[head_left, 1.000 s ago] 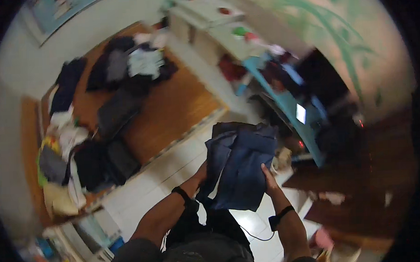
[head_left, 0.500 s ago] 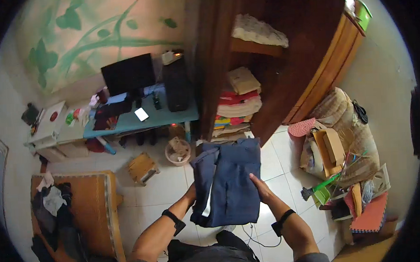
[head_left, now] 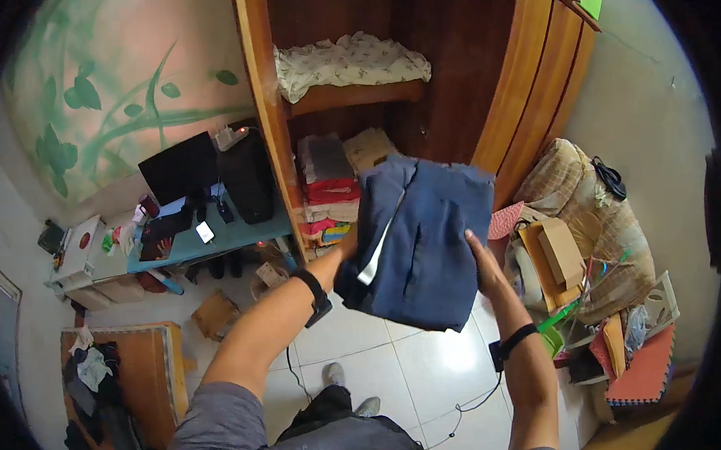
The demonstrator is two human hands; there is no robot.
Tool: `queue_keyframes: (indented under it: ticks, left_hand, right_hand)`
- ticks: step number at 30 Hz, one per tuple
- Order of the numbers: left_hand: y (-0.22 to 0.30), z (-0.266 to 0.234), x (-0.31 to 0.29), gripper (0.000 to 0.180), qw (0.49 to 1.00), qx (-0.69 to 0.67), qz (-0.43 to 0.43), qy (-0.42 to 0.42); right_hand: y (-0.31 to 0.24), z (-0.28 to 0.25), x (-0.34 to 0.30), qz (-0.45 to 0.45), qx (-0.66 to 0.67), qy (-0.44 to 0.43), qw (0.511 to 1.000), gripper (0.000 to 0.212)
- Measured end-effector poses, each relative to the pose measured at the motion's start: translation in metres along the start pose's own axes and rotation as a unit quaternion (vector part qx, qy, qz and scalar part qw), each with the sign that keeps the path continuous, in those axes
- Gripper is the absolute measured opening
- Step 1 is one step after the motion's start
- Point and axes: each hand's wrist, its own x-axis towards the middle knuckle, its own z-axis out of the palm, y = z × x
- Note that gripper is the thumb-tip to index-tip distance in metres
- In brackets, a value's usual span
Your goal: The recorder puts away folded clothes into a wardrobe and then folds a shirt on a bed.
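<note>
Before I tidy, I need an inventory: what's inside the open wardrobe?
A patterned cloth lies on a shelf; folded clothes are stacked below. The dark blue clothing held in front hides part of the lower space.

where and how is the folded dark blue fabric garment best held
Probably best to grip the folded dark blue fabric garment at both side edges, right hand from the right, left hand from the left, supporting it beneath: it is a wide, layered bundle whose loose folds could open if pinched at one corner.
</note>
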Motion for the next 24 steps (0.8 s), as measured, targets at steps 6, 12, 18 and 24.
queue_keyframes:
  ticks: [6,12,18,24]
  left_hand:
    - [0.109,-0.023,0.114,0.063,0.997,0.07,0.042,0.018]
    - [0.19,-0.08,0.225,0.063,0.987,0.124,0.083,0.066]
    - [0.263,-0.16,0.334,0.063,0.972,0.165,0.106,0.127]
    - [0.319,-0.231,0.447,0.063,0.953,0.207,0.118,0.186]
  right_hand:
    - [-0.142,-0.013,0.096,-0.034,-0.023,-0.012,0.999,0.109]
    - [-0.261,-0.003,0.224,-0.046,-0.064,-0.033,0.996,0.112]
    - [-0.369,0.025,0.367,-0.06,-0.094,-0.062,0.992,0.107]
    - [-0.508,0.029,0.512,-0.073,-0.189,-0.097,0.974,0.098]
